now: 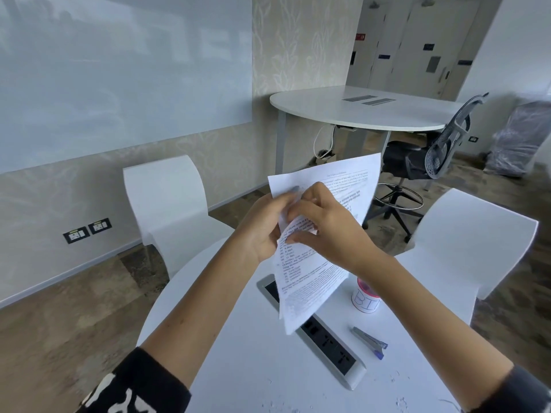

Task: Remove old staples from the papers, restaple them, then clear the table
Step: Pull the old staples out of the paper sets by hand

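I hold a set of printed white papers [310, 275] up in the air above the white table [247, 362]. My left hand [264, 226] grips their left edge from behind, thumb on the front. My right hand [331, 226] pinches the sheets near the middle-left, fingertips close to the left thumb; whether a staple is there is hidden by the fingers. A grey and blue stapler [369, 341] lies on the table to the right, apart from both hands. A small white cup marked "BIN" [366, 299] with a pink rim stands behind it.
A silver power-socket strip [331, 347] is set into the table under the papers. Small paper bits and staples [401, 402] lie near the front edge. Two white chairs [170, 204] [465, 242] stand beyond the table. Farther back are another white table [357, 110] and a black office chair [426, 162].
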